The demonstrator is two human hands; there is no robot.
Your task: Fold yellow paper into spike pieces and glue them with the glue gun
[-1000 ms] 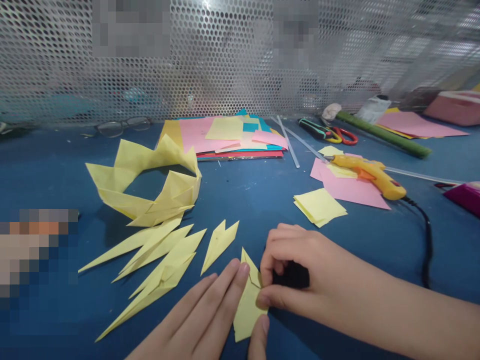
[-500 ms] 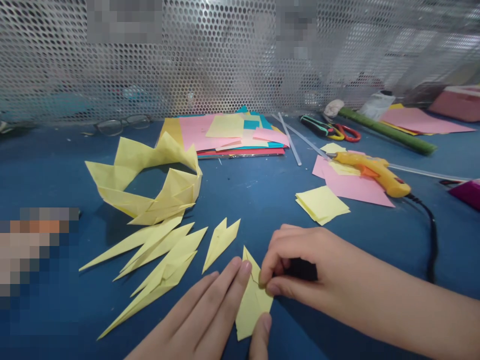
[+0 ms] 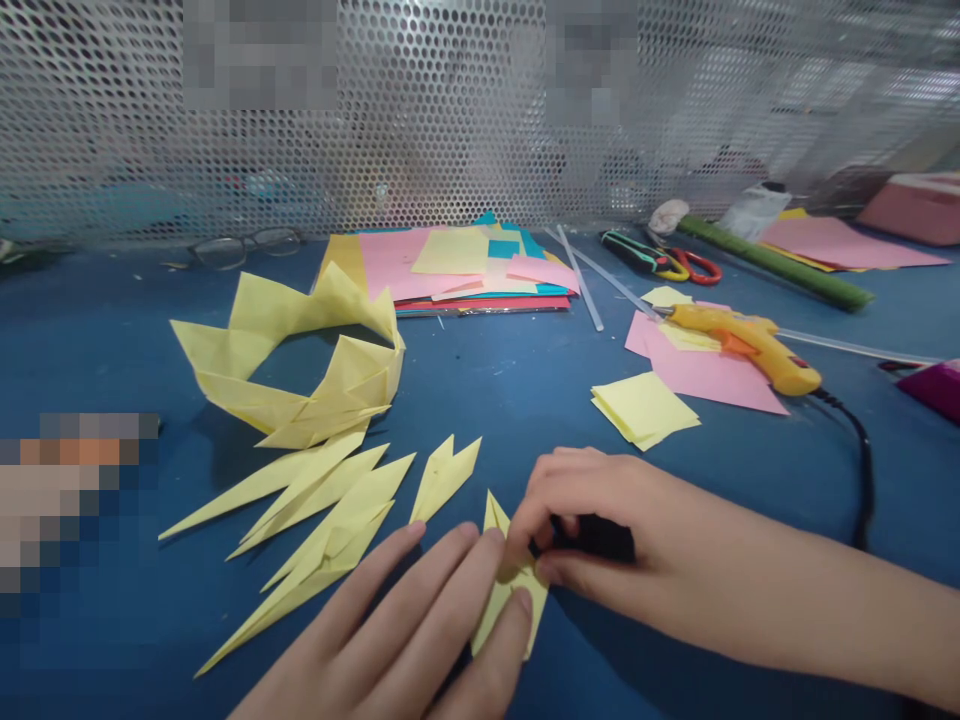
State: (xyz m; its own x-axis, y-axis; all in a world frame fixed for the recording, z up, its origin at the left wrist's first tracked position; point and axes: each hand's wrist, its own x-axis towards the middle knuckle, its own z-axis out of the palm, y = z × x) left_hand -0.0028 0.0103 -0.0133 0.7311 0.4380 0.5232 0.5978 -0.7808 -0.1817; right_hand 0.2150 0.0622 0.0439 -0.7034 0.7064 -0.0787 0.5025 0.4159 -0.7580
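A folded piece of yellow paper [image 3: 517, 640], pointed at its far end, lies on the table under both my hands. My left hand [image 3: 409, 620] holds it down, fingers stretched along its left edge and thumb on its near part. From the right, my right hand [image 3: 600, 540] grips it with curled forefinger and thumb, the forefinger pressing near the middle fold. My fingers hide much of its centre. Just left of it is a small forked yellow paper piece [image 3: 445, 475]. Several long pointed yellow folds [image 3: 330, 520] lie further left, by a spiky yellow paper ring [image 3: 262, 315].
Yellow squares [image 3: 645, 408] and a yellow glue gun [image 3: 750, 345] on pink paper lie at right. Behind are a coloured paper stack [image 3: 390, 265], glue sticks [image 3: 581, 280], scissors [image 3: 697, 265], a green stem [image 3: 772, 260] and glasses [image 3: 221, 252]. A perforated metal screen [image 3: 450, 120] stands behind.
My left thumb has moved up the paper, closer to my right hand. My right forefinger has shifted left, further over the middle of the paper. Everything else lies as before.
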